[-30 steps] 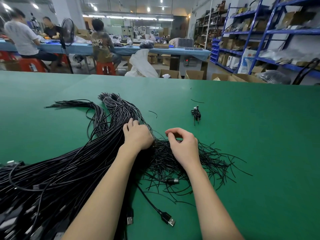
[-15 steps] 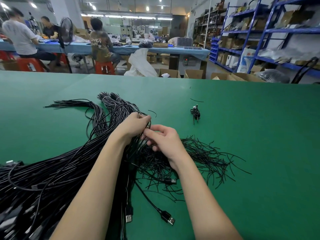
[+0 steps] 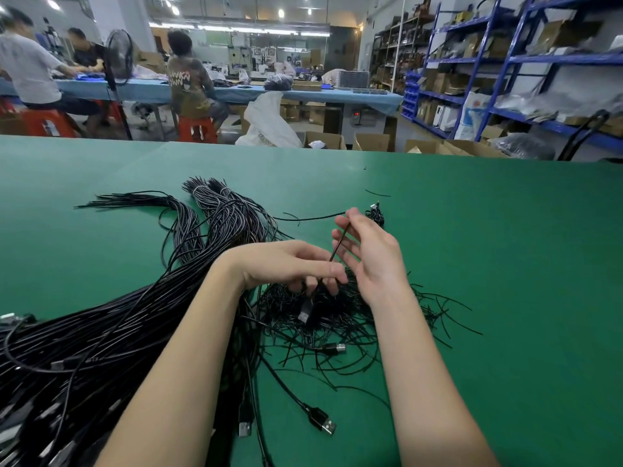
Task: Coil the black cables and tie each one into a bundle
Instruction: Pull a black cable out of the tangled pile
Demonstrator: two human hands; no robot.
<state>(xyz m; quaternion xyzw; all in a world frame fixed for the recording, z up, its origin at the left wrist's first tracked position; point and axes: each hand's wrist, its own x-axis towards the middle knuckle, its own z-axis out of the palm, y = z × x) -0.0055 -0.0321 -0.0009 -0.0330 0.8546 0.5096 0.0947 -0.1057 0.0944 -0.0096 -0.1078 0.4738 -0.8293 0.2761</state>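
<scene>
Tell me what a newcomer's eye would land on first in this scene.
First, the big mass of black cables fanning across the left of the green table. Next, both hands at the centre: the left hand and right hand hold a single cable between them, above a tangle of short black ties. One finished bundle lies just beyond the right hand.

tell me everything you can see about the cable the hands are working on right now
The cable is thin, black and rubbery-looking. The left hand pinches it near its USB plug, which dangles over the loose tie pile. From there it rises taut across the right hand, whose fingers look nearly straight, then trails left over the green table.
</scene>
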